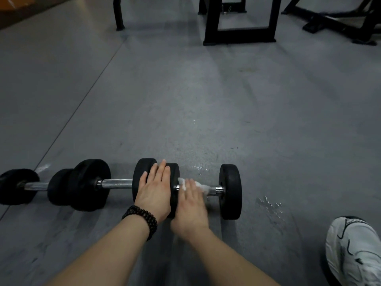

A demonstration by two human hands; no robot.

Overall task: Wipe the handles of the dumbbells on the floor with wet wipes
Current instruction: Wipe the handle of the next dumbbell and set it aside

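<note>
A grey gym floor (185,89) carries three dumbbells end to end. Far beyond the right dumbbell (229,191) stands a black equipment frame (239,36); a white sneaker (354,250) sits to its near right. The middle dumbbell (115,183) touches its left plate, with the left dumbbell (24,185) further left. The left hand (153,193), fingers straight, presses flat on the adjoining plates. The blurred right hand (190,205) holds a white wet wipe (198,185) against the right dumbbell's handle.
</note>
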